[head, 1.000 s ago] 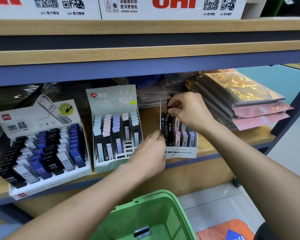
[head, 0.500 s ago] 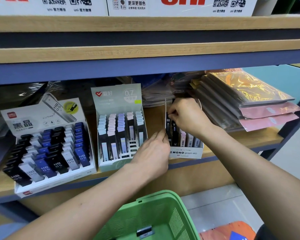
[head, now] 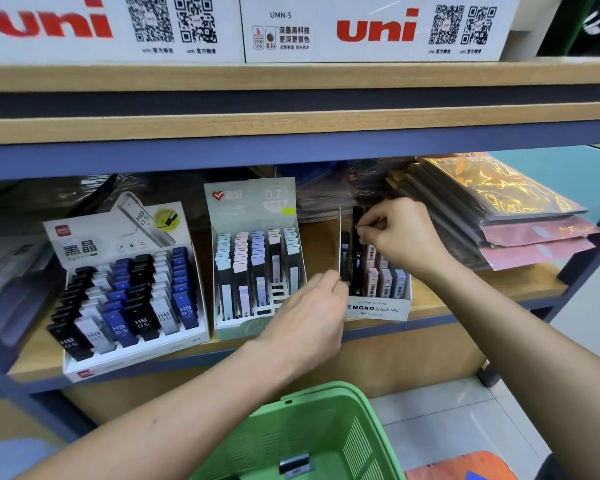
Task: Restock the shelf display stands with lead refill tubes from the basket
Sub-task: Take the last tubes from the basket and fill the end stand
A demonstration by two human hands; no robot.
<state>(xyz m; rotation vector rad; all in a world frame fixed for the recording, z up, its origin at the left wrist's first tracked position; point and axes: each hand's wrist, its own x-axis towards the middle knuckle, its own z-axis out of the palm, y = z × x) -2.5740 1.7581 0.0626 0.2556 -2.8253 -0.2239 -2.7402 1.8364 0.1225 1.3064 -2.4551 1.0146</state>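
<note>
Since the frame a second ago the right hand (head: 404, 237) has lifted from low among the tubes to the back of the MONO stand (head: 378, 308), and the left hand (head: 312, 306) has kept its place at that stand's front left corner. The right grip now pinches a black lead refill tube (head: 356, 233) between thumb and fingertips, holding it upright over the stand's left rear slots; the tube is partly in, not yet seated. The left grip is curled, its fingertips pressed against the stand's left wall, apparently to steady it; whether it holds a tube as well I cannot tell. Three display stands sit along the front edge of the shelf (head: 482, 296): the HB 0.5 stand (head: 125, 299) at the left, which looks full; the 0.7 stand (head: 257, 258) in the middle, with five columns, the right two showing open slots near the front; and the MONO stand toward the right, where about four pale tubes stand in the front row beside the dark ones. The green basket (head: 312, 434) sits below the shelf's front edge; only its rim and handle clip show, so what remains in it cannot be counted. By my judgement the restocking is well under way but unfinished, with this tube to seat and the middle stand's gaps still open.
</note>
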